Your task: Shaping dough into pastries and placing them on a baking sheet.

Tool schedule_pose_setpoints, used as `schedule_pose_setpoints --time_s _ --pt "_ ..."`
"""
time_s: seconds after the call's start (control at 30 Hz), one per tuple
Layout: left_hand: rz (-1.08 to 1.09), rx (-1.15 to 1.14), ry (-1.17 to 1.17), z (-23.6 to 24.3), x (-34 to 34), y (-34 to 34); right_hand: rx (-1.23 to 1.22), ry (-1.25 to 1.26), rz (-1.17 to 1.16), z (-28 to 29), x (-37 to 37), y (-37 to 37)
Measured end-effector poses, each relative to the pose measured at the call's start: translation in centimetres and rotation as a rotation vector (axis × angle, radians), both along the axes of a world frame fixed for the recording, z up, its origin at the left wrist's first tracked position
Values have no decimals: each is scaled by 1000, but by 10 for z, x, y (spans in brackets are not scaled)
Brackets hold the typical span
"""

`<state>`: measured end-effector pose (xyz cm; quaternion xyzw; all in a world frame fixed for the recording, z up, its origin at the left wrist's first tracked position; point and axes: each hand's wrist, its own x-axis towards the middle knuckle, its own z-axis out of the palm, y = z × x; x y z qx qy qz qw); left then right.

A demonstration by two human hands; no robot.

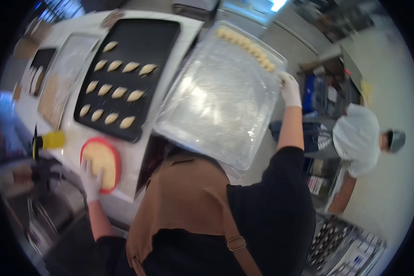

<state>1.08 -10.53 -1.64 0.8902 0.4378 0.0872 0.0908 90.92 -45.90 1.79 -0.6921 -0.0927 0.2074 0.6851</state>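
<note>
My left hand (92, 180), in a white glove, reaches into a red-rimmed bowl (117, 161) of pale, fine-looking contents; its fingers are spread over them. At the far right corner of a metal tray (216, 106) covered in clear plastic, my gloved right hand (290, 89) has its fingers curled in. Whatever those fingers hold is too small to make out. Close to them, a row of small pale dough pieces (248, 45) runs along the tray's far edge. Between the hands lies a black baking tray (124, 87) with several shaped dough pieces (119, 93) in rows.
On the white table (129, 172), a yellow container (54, 139) stands left of the bowl. Farther left lies another plastic-covered tray (55, 92) with pale pieces, beside a dark tray (42, 69). A person in a white shirt (356, 138) stands to the right, near shelving.
</note>
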Motion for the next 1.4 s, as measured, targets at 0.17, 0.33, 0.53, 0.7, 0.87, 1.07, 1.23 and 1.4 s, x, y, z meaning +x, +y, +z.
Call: schedule_pose_setpoints --time_s 0.17,0.33,0.53,0.7,0.87,1.07,1.23,1.4 --pt "-126 21 -14 14 58 -2 399 441 245 20 -83 44" --pt "-84 97 -92 13 83 7 379 746 802 47 -254 152" --pt "-89 -79 -199 14 70 -12 -20 744 1152 56 -476 250" --pt "-18 45 -317 24 53 -29 -90 470 1176 59 -578 283" --pt "191 -68 -642 23 33 -34 -225 -55 1217 47 -639 310" --pt "365 9 -968 3 31 -39 -37 -1471 1320 12 -654 291" --pt "407 99 -932 -3 34 -42 72 -1665 1350 -4 -652 298" --pt "472 72 -939 4 41 -42 133 -1652 1376 -13 -671 315"
